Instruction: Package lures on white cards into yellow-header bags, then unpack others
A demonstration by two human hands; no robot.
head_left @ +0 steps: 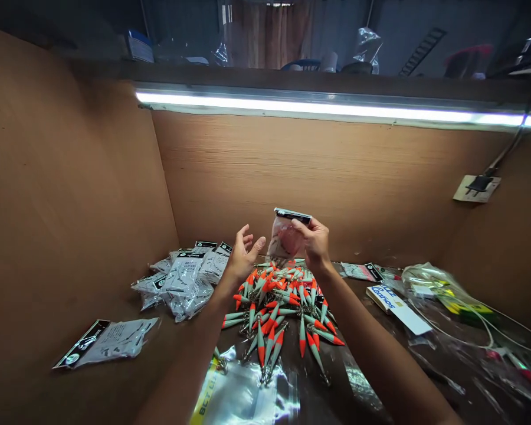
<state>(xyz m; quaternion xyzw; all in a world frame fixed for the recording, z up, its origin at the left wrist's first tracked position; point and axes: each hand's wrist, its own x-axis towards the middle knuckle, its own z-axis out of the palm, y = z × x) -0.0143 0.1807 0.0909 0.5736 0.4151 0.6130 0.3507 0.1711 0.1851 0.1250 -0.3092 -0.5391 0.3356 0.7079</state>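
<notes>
My right hand (317, 241) pinches the top right corner of a clear bag (285, 239) with a black header, held upright above the pile. Something reddish shows through the plastic. My left hand (243, 254) is just left of the bag, fingers apart, holding nothing. Below both hands lies a heap of grey-green and orange lures (274, 307) with metal hooks. Flat clear plastic bags (248, 392) with a yellow strip lie at the front, with a few lures over their edge.
Filled black-header bags (183, 274) are piled at the left, and one bag (115, 342) lies apart in front. Rightward are a handwritten card (398, 310), a plastic bag with cord (438, 283) and loose wrappers. A wooden wall (256, 171) stands behind, beneath a light tube (314, 106).
</notes>
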